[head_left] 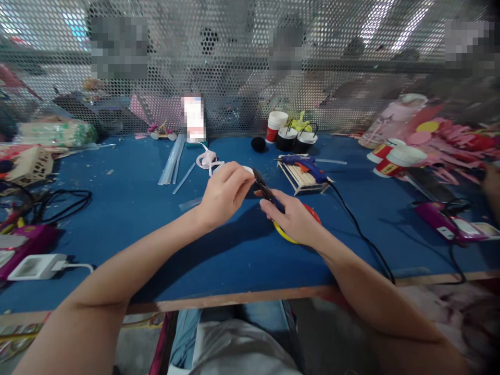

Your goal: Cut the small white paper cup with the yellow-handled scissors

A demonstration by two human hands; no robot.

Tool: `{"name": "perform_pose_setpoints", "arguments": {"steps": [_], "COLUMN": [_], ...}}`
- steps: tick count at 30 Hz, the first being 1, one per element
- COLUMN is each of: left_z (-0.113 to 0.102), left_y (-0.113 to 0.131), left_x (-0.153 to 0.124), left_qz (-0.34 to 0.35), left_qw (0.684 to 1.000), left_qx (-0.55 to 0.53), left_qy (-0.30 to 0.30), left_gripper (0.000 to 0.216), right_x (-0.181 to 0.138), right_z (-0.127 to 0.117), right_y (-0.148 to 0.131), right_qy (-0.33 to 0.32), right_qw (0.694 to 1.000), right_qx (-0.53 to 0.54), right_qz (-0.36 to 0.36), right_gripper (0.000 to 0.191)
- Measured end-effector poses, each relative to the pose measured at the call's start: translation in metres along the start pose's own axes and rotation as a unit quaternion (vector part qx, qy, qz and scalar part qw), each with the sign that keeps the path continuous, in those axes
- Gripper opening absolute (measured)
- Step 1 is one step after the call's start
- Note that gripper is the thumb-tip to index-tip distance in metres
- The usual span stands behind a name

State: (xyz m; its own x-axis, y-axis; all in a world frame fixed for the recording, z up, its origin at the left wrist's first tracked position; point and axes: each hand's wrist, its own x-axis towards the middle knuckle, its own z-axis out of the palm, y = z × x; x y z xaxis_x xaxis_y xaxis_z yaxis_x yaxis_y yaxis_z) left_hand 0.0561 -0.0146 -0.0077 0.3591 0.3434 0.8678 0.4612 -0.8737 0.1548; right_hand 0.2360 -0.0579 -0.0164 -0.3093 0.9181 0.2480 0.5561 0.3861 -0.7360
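My left hand [226, 192] is closed in a pinch above the middle of the table, its fingertips at the jaws of the tool in my other hand. A small white piece [248, 170] shows just behind these fingertips; what the pinch holds is too small to make out. My right hand [291, 213] is wrapped round dark-bladed scissors [264, 188], which point up and left. Red and yellow curved loops, seemingly their handles, show beneath the palm. Behind my left hand lies a tangle of pale ribbon [208, 160].
A blue glue gun [307, 165] rests on a wooden stick rack [299, 177], its cord running to the front edge. Clear glue sticks [172, 161], a phone [194, 120] and paper cups [276, 125] stand behind. Purple power strips [441, 221] flank both sides. Another person's hand [491, 185] is far right.
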Motion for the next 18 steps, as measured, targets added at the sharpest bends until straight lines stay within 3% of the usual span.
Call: {"name": "perform_pose_setpoints", "arguments": {"steps": [2,5,8,10,11,12,14,15,16,17,18], "left_z": [-0.001,-0.001,0.0,0.0,0.0,-0.001,-0.004,-0.005,-0.006,-0.007,-0.007], "left_y": [-0.004,-0.007,-0.005,0.0,0.004,0.008,0.017,0.021,0.024,0.026,0.027], "left_x": [-0.001,-0.002,0.0,0.002,0.004,0.006,0.011,0.013,0.015,0.015,0.016], "left_qz": [0.088,0.128,0.048,-0.096,-0.189,-0.29,-0.439,-0.483,-0.505,-0.515,-0.518], "left_qw": [0.992,0.982,0.997,0.992,0.966,0.915,0.75,0.67,0.609,0.574,0.566], "left_qx": [0.086,0.137,0.06,-0.076,-0.171,-0.279,-0.489,-0.558,-0.605,-0.629,-0.635], "left_qy": [-0.005,-0.024,-0.03,-0.027,-0.03,-0.038,-0.073,-0.085,-0.091,-0.094,-0.094], "left_gripper": [0.011,0.01,0.012,0.013,0.013,0.013,0.017,0.018,0.018,0.018,0.017], "right_x": [-0.001,0.0,0.001,0.002,0.002,0.002,0.003,0.003,0.004,0.004,0.005], "right_z": [0.0,0.001,0.003,0.005,0.006,0.007,0.006,0.006,0.005,0.003,0.002], "right_y": [0.0,0.0,0.002,0.006,0.008,0.011,0.017,0.02,0.022,0.023,0.023], "right_qy": [-0.023,-0.025,0.017,0.058,0.083,0.107,0.148,0.164,0.175,0.183,0.187], "right_qw": [0.999,0.999,0.999,0.995,0.99,0.982,0.962,0.952,0.944,0.938,0.934], "right_qx": [0.012,0.004,-0.037,-0.072,-0.095,-0.121,-0.173,-0.193,-0.207,-0.217,-0.221], "right_qz": [0.022,0.026,-0.003,-0.045,-0.07,-0.097,-0.148,-0.17,-0.189,-0.201,-0.208], "right_gripper": [0.039,0.036,0.031,0.029,0.028,0.028,0.029,0.03,0.032,0.033,0.035]}}
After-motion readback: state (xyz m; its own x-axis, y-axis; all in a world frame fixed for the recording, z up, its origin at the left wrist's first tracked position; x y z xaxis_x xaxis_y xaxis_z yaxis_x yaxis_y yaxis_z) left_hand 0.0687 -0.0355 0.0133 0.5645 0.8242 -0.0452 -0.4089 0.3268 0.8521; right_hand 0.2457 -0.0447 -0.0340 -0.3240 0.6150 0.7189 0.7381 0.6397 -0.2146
